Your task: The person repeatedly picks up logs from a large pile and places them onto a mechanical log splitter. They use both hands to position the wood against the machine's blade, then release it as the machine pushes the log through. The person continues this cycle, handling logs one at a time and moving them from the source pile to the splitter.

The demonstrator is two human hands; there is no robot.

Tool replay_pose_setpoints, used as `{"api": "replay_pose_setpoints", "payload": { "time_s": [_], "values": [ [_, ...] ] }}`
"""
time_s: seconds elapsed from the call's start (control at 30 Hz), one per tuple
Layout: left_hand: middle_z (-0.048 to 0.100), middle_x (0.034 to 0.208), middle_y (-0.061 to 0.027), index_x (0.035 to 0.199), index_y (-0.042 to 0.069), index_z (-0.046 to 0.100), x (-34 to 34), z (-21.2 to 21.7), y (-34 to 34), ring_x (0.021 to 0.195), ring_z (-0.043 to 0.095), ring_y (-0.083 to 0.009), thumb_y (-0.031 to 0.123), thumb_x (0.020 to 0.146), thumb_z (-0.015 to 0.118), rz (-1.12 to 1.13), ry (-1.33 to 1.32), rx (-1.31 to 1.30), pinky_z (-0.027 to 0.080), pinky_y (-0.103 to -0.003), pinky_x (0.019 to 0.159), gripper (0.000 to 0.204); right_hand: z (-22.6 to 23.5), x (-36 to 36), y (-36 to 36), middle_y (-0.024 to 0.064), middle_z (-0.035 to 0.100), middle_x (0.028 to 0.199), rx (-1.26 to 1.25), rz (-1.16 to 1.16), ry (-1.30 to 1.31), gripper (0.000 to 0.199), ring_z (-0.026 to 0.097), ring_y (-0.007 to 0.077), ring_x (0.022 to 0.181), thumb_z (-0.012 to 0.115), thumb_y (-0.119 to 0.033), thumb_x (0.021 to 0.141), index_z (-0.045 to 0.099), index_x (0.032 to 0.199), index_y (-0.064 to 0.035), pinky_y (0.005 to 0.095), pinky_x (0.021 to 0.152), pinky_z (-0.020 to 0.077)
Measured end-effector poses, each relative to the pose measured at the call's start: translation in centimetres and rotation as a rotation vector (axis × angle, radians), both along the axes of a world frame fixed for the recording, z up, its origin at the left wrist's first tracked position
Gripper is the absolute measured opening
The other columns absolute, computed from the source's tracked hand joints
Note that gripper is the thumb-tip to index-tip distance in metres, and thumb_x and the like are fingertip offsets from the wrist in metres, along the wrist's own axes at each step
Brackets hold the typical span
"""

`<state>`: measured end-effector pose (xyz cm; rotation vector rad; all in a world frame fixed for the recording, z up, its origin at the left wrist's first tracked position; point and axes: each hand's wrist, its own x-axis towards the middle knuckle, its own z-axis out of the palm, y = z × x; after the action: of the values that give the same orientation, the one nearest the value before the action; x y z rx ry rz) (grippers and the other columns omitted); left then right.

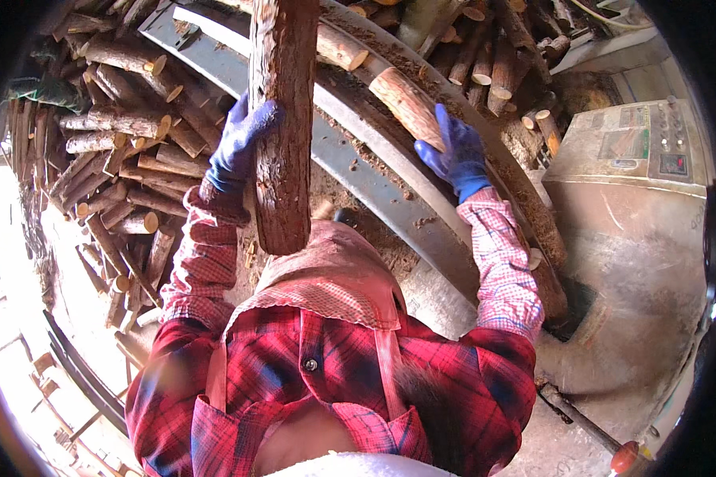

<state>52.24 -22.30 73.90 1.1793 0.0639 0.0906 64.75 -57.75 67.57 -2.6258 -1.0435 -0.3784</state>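
My left hand (243, 143), in a blue glove, is closed against the left side of a thick bark-covered log (286, 167). This log runs from the top edge down to just in front of my apron, above the metal trough's near rail. My right hand (460, 155), also gloved in blue, grips the near end of a paler, partly stripped log (404, 102) lying in the long metal trough (374, 191). Its thumb and fingers sit on either side of that end; the palm side is partly hidden. Another cut log (340, 49) lies farther up the trough.
Cut logs (131, 123) are heaped on the left, and more logs (485, 67) lie at the far right. A dusty control cabinet (620, 238) with a panel stands on the right. Near it, a rod with a red knob (624, 457) sticks out. Bark scraps litter the trough.
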Motion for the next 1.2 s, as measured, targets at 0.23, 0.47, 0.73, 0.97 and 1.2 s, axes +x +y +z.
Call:
{"api": "replay_pose_setpoints", "payload": {
  "time_s": [0.23, 0.47, 0.73, 0.97, 1.2],
  "values": [
    [0.054, 0.130, -0.0096, 0.142, -0.001, 0.037, -0.8, 6.6, 0.3, 0.118, 0.052, -0.0204, 0.018, 0.067, 0.078, -0.055, -0.169, 0.236, 0.040, -0.033, 0.101, 0.087, 0.8, -3.0, -2.7, 0.0222, 0.059, 0.106, -0.077, -0.070, 0.012, 0.075, 0.058, 0.0406, 0.093, 0.072, -0.042, 0.075, 0.046, 0.134, -0.0037, 0.0486, 0.082, 0.0465],
    [0.059, 0.122, -0.0084, 0.138, 0.001, 0.038, 0.4, 5.2, -7.4, 0.112, 0.054, -0.0181, 0.011, 0.066, 0.086, -0.480, 0.017, -0.054, 0.044, -0.034, 0.097, 0.087, 0.1, -4.3, -7.5, 0.0239, 0.061, 0.107, -0.010, -0.134, 0.043, 0.059, 0.060, 0.0386, 0.093, 0.064, -0.036, 0.085, 0.050, 0.131, -0.0017, 0.0441, 0.081, 0.0483],
    [0.058, 0.125, -0.0096, 0.134, -0.005, 0.044, -0.9, -1.6, -8.4, 0.113, 0.053, -0.0168, 0.024, 0.078, 0.078, -0.589, -0.019, -0.075, 0.043, -0.030, 0.098, 0.072, 9.1, -0.9, -1.9, 0.0227, 0.058, 0.122, 1.318, -0.293, -0.209, 0.048, 0.057, 0.0338, 0.110, 0.046, -0.033, 0.099, 0.052, 0.123, 0.0082, 0.0445, 0.099, 0.0443],
    [0.057, 0.125, -0.0072, 0.137, -0.001, 0.043, -1.3, 9.8, -2.5, 0.114, 0.053, -0.0185, 0.013, 0.065, 0.082, 0.047, -0.112, 0.050, 0.041, -0.031, 0.099, 0.083, 2.6, 7.0, 10.9, 0.0221, 0.060, 0.114, 0.039, -0.099, 0.083, 0.078, 0.061, 0.0326, 0.099, 0.068, -0.045, 0.079, 0.041, 0.136, 0.0009, 0.0414, 0.084, 0.0497],
    [0.057, 0.124, -0.0097, 0.137, -0.001, 0.043, -3.6, 15.4, 1.5, 0.112, 0.056, -0.0204, 0.020, 0.069, 0.076, 0.417, -0.309, 0.329, 0.046, -0.033, 0.095, 0.079, 2.2, 8.6, 9.2, 0.0235, 0.059, 0.108, -0.217, 0.162, 0.134, 0.083, 0.057, 0.0390, 0.095, 0.068, -0.048, 0.076, 0.041, 0.137, -0.0001, 0.0480, 0.085, 0.0450]
  ]
}}
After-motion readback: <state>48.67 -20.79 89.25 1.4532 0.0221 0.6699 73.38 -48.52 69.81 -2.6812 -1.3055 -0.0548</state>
